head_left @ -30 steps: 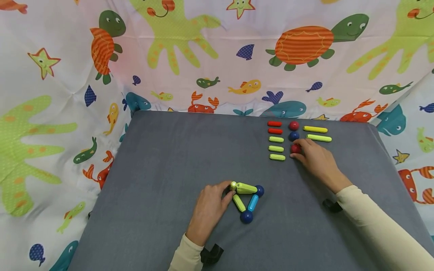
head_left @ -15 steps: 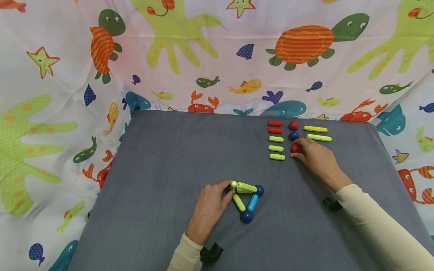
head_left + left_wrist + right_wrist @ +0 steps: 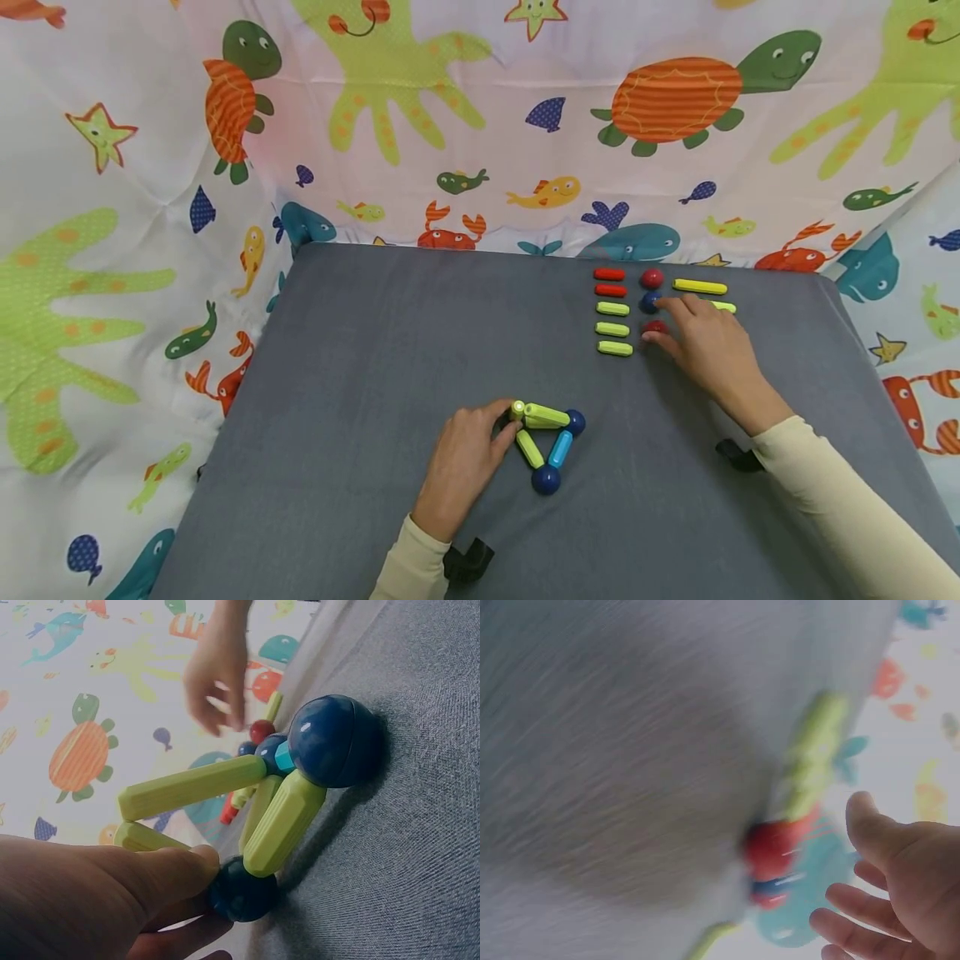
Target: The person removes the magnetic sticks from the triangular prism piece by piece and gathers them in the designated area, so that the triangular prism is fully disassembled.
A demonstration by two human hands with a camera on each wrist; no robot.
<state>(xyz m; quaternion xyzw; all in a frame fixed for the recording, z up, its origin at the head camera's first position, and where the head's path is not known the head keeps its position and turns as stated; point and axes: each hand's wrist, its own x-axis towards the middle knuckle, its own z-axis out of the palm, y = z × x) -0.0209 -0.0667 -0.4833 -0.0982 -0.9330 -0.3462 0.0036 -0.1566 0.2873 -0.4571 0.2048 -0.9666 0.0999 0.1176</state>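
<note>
My left hand (image 3: 461,462) pinches a dark blue ball (image 3: 244,891) at one corner of a triangle built from magnetic rods and balls. Lime rods (image 3: 529,448) and a light blue rod (image 3: 559,449) join that ball to two other blue balls (image 3: 546,479). Two more lime rods (image 3: 191,786) rise at a slant from the corners, their upper ends close together. At the back right, my right hand (image 3: 708,350) hovers with fingers apart beside a red ball (image 3: 654,327) and a blue ball (image 3: 649,302). The right wrist view is blurred but shows nothing in that hand.
Another red ball (image 3: 652,278) heads the ball column. Left of it lie short red rods (image 3: 610,274) and several short lime rods (image 3: 612,329). To its right are a long yellow rod (image 3: 700,287) and a lime rod (image 3: 723,307), partly hidden. A patterned cloth (image 3: 525,192) hangs behind the grey table (image 3: 375,350).
My right hand has let go of the red ball; its fingers have spread and moved slightly up and away. The left hand and the triangle stay where they were.
</note>
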